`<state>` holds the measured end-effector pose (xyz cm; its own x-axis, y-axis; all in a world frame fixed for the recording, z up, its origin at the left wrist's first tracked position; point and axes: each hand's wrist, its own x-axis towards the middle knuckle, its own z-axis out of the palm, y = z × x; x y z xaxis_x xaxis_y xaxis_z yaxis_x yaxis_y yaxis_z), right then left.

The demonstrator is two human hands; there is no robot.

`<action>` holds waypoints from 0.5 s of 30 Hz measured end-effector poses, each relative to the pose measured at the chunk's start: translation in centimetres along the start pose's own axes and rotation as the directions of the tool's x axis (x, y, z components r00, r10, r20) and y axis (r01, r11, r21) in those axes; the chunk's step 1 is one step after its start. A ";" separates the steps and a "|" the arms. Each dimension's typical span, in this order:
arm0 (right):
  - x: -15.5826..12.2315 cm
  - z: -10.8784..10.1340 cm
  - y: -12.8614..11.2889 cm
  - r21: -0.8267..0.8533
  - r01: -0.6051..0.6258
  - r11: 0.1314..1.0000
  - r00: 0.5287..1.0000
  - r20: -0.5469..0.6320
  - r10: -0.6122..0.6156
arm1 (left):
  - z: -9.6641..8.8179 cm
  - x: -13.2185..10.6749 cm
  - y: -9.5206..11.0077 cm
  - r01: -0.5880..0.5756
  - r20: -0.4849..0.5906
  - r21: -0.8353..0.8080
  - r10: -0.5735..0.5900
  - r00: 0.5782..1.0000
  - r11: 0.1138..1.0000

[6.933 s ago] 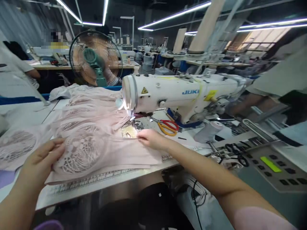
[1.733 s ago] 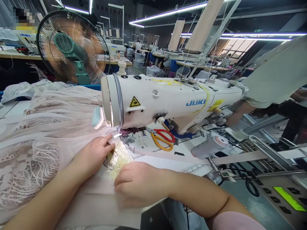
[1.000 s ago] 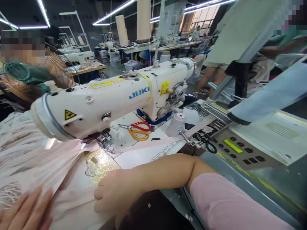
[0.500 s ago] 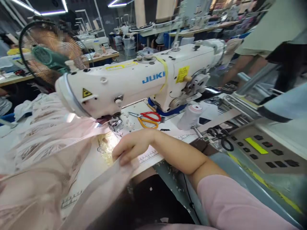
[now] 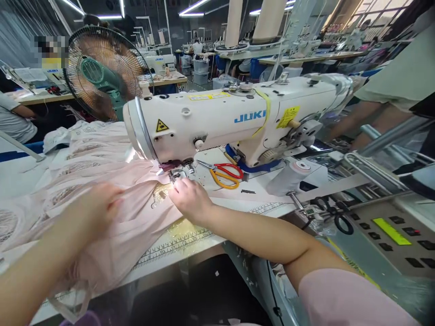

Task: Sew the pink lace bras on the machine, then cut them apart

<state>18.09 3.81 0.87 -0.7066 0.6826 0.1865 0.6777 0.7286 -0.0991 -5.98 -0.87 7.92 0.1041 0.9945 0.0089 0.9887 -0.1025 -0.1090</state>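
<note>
A white JUKI sewing machine (image 5: pixel 217 120) stands across the table. Pale pink lace fabric (image 5: pixel 102 181) is bunched up left of its needle. My right hand (image 5: pixel 190 201) rests just below the presser foot (image 5: pixel 175 174), fingers curled and pinching the fabric edge. My left hand (image 5: pixel 98 208), blurred by motion, lies on the gathered fabric to the left, and its fingers look closed on the cloth. A measuring strip (image 5: pixel 176 242) runs along the table's front edge.
Red and orange scissors (image 5: pixel 226 174) lie under the machine arm, next to a grey thread spool (image 5: pixel 288 176). A control panel (image 5: pixel 390 233) sits at right. A green fan (image 5: pixel 105 74) stands behind the fabric. Another person (image 5: pixel 390 88) stands at far right, and a second one (image 5: pixel 15 122) sits at left.
My right hand has moved up from the table edge to the presser foot. The fabric has been pulled toward the needle. My left hand has come back into view on the cloth.
</note>
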 end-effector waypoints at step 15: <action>0.0 1.5 -0.7 0.053 0.159 0.986 0.984 0.078 -0.163 | 3.3 10.9 3.4 0.150 0.015 -0.179 -0.150 0.989 0.972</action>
<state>17.28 3.36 -0.55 -0.8212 0.5570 0.1238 0.5449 0.8299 -0.1196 -1.83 9.70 4.41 -0.0466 0.9989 0.0102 0.9963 0.0457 0.0732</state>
